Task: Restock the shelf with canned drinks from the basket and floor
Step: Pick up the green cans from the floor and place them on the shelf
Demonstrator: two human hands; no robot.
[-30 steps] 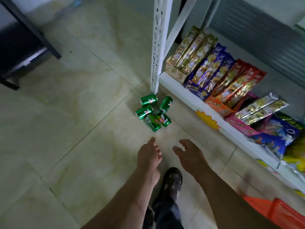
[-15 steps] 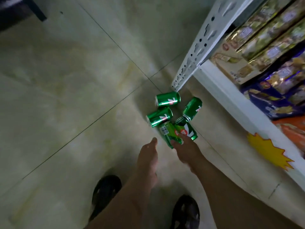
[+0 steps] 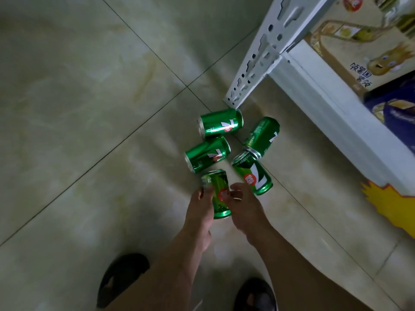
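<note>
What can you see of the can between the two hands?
The can is green and glossy, apparently metal, with a red label patch and a silver rim at each end. It lies on its side on the tiled floor, nearest of five cans. The left hand and right hand flank it, fingertips touching its sides; no closed grip shows.

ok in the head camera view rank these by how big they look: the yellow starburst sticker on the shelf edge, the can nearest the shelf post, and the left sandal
1. left sandal
2. yellow starburst sticker, cut off by the frame edge, so unsure against the sandal
3. can nearest the shelf post, smallest; it also lies farther from the camera than the sandal
</note>
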